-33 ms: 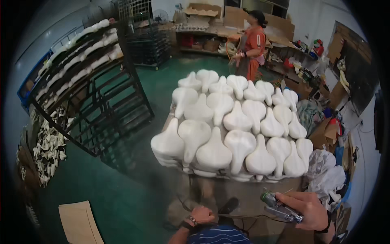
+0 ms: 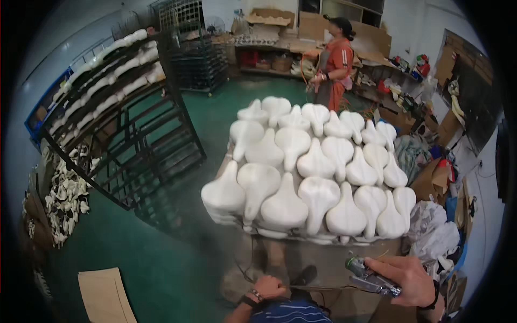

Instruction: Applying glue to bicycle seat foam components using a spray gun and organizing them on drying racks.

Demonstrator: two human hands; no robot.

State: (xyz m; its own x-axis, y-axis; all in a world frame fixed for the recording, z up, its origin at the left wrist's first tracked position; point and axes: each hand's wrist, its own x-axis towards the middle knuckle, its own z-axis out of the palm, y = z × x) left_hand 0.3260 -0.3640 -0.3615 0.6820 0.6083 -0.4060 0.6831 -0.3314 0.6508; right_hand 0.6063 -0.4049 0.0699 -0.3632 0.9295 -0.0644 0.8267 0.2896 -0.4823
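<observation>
My right hand (image 2: 406, 277) is closed around a metal spray gun (image 2: 371, 275) with a green part at its top, beside the near right corner of a pile. That pile is of white bicycle saddles (image 2: 285, 202), set close together in rows with noses pointing alternate ways; more lie beneath the top layer. My left hand (image 2: 267, 287) is held low in front of my body, its fingers curled. Whether anything is inside that fist is hidden. A thin hose (image 2: 334, 287) runs between the two hands, and neither hand touches a saddle.
To the left stands a tilted-looking black metal rack (image 2: 177, 107) with white saddles on its upper tiers. Flat cardboard (image 2: 105, 296) lies at lower left. Another person (image 2: 336, 64) in orange stands behind the pile. Plastic bags (image 2: 433, 229) and cardboard crowd the right side.
The view has shifted very slightly, so the saddles sit a little lower in the picture. Both hands keep their places, and the spray gun stays in my right hand.
</observation>
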